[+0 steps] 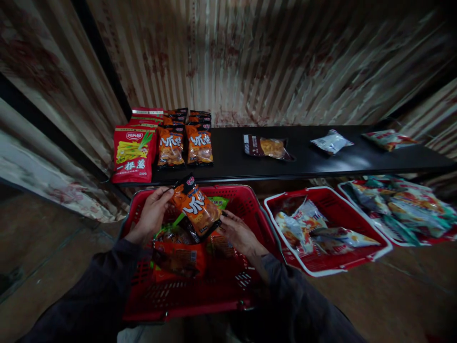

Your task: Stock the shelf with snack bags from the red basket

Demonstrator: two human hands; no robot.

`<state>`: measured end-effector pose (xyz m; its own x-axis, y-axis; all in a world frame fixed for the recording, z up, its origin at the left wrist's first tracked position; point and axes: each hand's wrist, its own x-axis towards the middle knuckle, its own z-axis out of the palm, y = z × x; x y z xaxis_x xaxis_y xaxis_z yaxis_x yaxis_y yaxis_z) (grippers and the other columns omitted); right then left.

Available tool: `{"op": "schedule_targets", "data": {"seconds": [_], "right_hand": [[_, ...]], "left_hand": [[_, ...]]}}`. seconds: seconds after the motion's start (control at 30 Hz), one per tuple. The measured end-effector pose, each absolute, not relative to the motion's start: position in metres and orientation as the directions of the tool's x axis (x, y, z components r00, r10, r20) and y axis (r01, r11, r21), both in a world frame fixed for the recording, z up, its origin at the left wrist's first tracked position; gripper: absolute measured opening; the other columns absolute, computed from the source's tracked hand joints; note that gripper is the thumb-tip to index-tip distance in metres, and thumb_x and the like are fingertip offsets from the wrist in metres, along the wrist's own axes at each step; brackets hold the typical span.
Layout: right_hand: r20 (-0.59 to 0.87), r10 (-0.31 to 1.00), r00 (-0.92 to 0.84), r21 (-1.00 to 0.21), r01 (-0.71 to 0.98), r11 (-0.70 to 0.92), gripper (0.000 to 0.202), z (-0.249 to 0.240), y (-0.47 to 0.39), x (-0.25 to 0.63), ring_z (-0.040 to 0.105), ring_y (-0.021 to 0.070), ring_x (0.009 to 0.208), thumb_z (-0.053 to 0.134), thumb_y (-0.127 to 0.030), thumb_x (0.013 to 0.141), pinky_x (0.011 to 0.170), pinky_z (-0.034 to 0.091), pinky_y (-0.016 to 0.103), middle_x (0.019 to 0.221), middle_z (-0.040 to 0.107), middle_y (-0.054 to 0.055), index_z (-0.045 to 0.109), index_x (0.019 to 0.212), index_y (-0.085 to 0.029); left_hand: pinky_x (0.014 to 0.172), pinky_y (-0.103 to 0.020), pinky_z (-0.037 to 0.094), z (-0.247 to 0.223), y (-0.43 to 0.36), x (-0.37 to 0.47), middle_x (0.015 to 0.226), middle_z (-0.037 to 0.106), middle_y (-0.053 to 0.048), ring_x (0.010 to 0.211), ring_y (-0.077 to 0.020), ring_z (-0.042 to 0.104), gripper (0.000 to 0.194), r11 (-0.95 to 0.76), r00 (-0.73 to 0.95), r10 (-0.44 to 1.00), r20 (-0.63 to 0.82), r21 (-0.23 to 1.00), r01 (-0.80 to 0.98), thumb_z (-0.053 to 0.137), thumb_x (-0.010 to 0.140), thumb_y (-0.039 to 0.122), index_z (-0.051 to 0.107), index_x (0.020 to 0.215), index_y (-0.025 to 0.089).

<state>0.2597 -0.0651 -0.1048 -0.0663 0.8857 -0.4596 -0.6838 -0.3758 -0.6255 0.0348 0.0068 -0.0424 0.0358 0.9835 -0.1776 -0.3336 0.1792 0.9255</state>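
Note:
Between my two hands is an orange and black snack bag (197, 208), held tilted over a red basket (257, 205). My left hand (153, 213) pinches its upper left corner, and my right hand (240, 232) grips the lower right edge. Inside the basket lie more snack packets, among them an orange packet (178, 259) and a green one (217, 202) partly hidden behind the held bag. On the black shelf (228, 166) just beyond, matching orange bags (200, 145) stand in two rows beside red snack bags (134, 152).
Farther right on the shelf lie a brown packet (267, 146), a white packet (332, 142) and a red and white packet (389, 139). Two more red baskets with white rims, a middle basket (328, 272) and a right basket (387, 234), hold bagged snacks. Pleated patterned curtains hang behind.

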Motion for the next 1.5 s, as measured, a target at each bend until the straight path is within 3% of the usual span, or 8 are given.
{"op": "schedule_targets", "data": {"seconds": [0.2, 0.37, 0.5, 0.63, 0.87, 1.03, 1.27, 1.5], "right_hand": [[-0.409, 0.896, -0.171, -0.622, -0.667, -0.411, 0.037, -0.102, -0.073, 0.247, 0.067, 0.019, 0.089, 0.082, -0.027, 0.062, 0.081, 0.051, 0.039, 0.101, 0.072, 0.0, 0.064, 0.094, -0.026], [-0.361, 0.929, -0.084, -0.741, -0.578, -0.34, 0.033, -0.111, -0.072, 0.244, 0.067, 0.0196, 0.087, 0.081, -0.032, 0.063, 0.073, 0.052, 0.033, 0.1, 0.072, 0.003, 0.068, 0.092, -0.024], [-0.349, 0.937, -0.029, -0.792, -0.525, -0.312, 0.033, -0.116, -0.072, 0.244, 0.066, 0.0182, 0.082, 0.081, -0.036, 0.061, 0.068, 0.051, 0.029, 0.097, 0.072, 0.004, 0.071, 0.089, -0.022], [-0.344, 0.939, -0.018, -0.822, -0.478, -0.31, 0.033, -0.115, -0.072, 0.24, 0.065, 0.0167, 0.075, 0.084, -0.04, 0.055, 0.067, 0.052, 0.028, 0.083, 0.073, 0.003, 0.073, 0.08, -0.021], [-0.312, 0.942, -0.124, -0.824, -0.459, -0.333, 0.03, -0.105, -0.073, 0.233, 0.064, 0.0143, 0.066, 0.082, -0.043, 0.057, 0.06, 0.052, 0.025, 0.078, 0.072, 0.003, 0.072, 0.075, -0.021], [-0.297, 0.943, -0.147, -0.818, -0.47, -0.331, 0.026, -0.104, -0.075, 0.235, 0.064, 0.0146, 0.067, 0.081, -0.04, 0.061, 0.058, 0.052, 0.024, 0.078, 0.071, 0.002, 0.071, 0.075, -0.02], [-0.343, 0.936, -0.083, -0.753, -0.571, -0.327, 0.024, -0.103, -0.071, 0.243, 0.067, 0.0172, 0.073, 0.082, -0.036, 0.06, 0.067, 0.054, 0.03, 0.081, 0.073, 0.002, 0.071, 0.075, -0.022], [-0.367, 0.926, -0.091, -0.721, -0.601, -0.345, 0.025, -0.101, -0.067, 0.244, 0.066, 0.0135, 0.071, 0.083, -0.034, 0.06, 0.067, 0.053, 0.026, 0.08, 0.072, 0.0, 0.07, 0.077, -0.021]], "left_hand": [[0.058, -0.019, 0.042, -0.049, 0.013, 0.034, 0.071, 0.062, 0.003, 0.068, -0.0118, 0.057, 0.016, 0.184, -0.006, 0.98, -0.199, 0.917, -0.354, 0.072, 0.058, 0.025, 0.061, 0.067, 0.019], [0.071, -0.022, 0.044, -0.053, 0.017, 0.026, 0.078, 0.066, 0.003, 0.078, -0.0143, 0.059, 0.017, 0.089, 0.062, 0.995, -0.082, 0.989, -0.12, 0.069, 0.067, 0.034, 0.065, 0.077, 0.021], [0.076, -0.025, 0.045, -0.052, 0.019, 0.022, 0.087, 0.069, 0.0, 0.083, -0.0163, 0.06, 0.031, 0.064, 0.052, 0.997, -0.06, 0.995, -0.073, 0.071, 0.067, 0.042, 0.067, 0.089, 0.02], [0.072, -0.026, 0.047, -0.05, 0.018, 0.024, 0.09, 0.071, -0.003, 0.081, -0.0179, 0.061, 0.04, 0.064, 0.083, 0.995, -0.061, 0.997, -0.036, 0.074, 0.063, 0.045, 0.07, 0.092, 0.018], [0.054, -0.022, 0.043, -0.045, 0.018, 0.023, 0.061, 0.064, 0.003, 0.058, -0.0125, 0.054, 0.033, 0.012, -0.103, 0.995, -0.009, 0.999, 0.033, 0.072, 0.062, 0.049, 0.071, 0.069, 0.017], [0.053, -0.021, 0.042, -0.042, 0.02, 0.021, 0.061, 0.063, 0.002, 0.057, -0.012, 0.054, 0.035, 0.074, -0.06, 0.995, -0.075, 0.997, -0.007, 0.074, 0.06, 0.05, 0.069, 0.069, 0.016], [0.074, -0.026, 0.047, -0.051, 0.018, 0.022, 0.1, 0.068, -0.004, 0.088, -0.0169, 0.062, 0.04, 0.168, 0.077, 0.985, -0.155, 0.963, -0.211, 0.074, 0.065, 0.042, 0.066, 0.098, 0.019], [0.07, -0.025, 0.047, -0.051, -0.001, 0.042, 0.103, 0.067, -0.006, 0.093, -0.0187, 0.062, 0.037, 0.369, 0.255, 0.919, -0.301, 0.884, -0.287, 0.074, 0.067, 0.041, 0.063, 0.095, 0.019]]}}
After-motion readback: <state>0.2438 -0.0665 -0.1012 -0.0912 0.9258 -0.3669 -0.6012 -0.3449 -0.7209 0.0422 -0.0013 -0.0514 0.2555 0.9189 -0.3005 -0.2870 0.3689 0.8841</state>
